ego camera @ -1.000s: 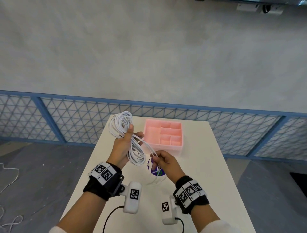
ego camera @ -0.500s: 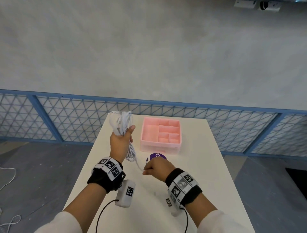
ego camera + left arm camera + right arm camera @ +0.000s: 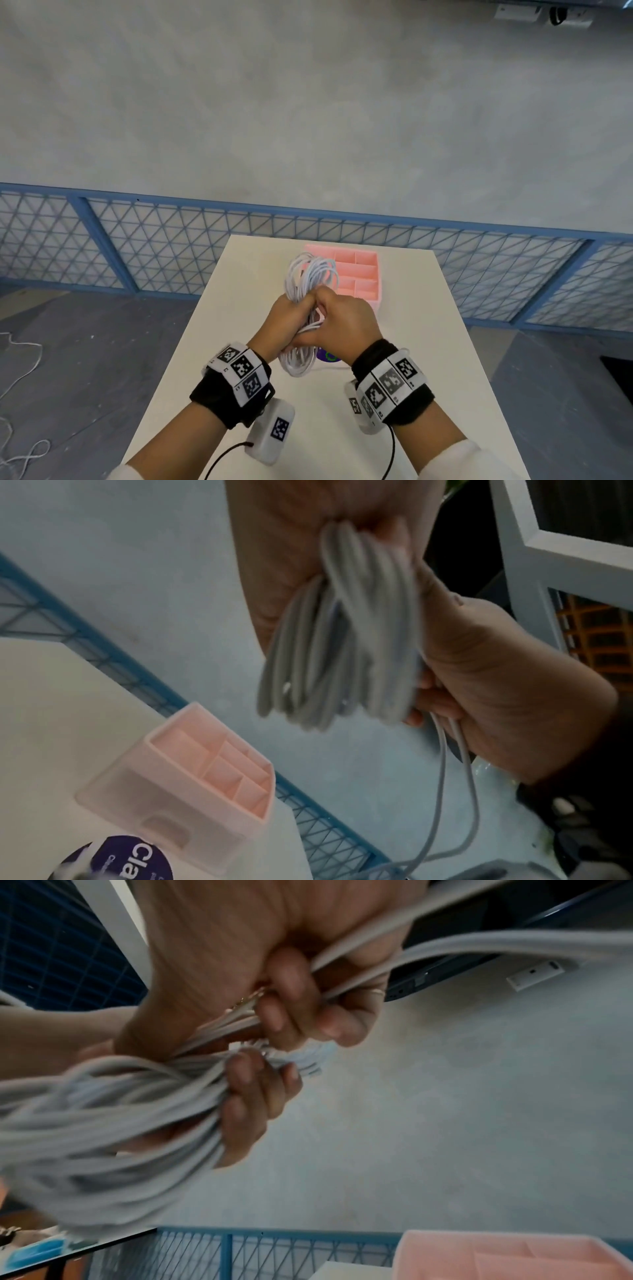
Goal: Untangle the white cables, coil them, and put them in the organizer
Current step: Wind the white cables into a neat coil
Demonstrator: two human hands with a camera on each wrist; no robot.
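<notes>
A bundle of white cable coils point(image 3: 310, 277) is held upright above the white table point(image 3: 418, 342), just in front of the pink organizer point(image 3: 359, 270). My left hand point(image 3: 289, 317) grips the middle of the coils point(image 3: 335, 642). My right hand point(image 3: 346, 323) is pressed against the left one, its fingers point(image 3: 291, 1010) curled round loose cable strands point(image 3: 377, 958) that cross the bundle point(image 3: 103, 1118). The lower loops point(image 3: 296, 363) hang below both hands. The organizer point(image 3: 192, 777) has several open compartments with no cable in them.
A purple round label point(image 3: 327, 356) lies on the table under the hands, also seen as a purple disc point(image 3: 133, 859). A blue mesh fence point(image 3: 137, 253) runs behind the table. Loose white cord point(image 3: 20, 377) lies on the grey floor at the left.
My right hand has risen from near the table and closed in against the left hand at the bundle. The bundle has shifted right, now in front of the organizer.
</notes>
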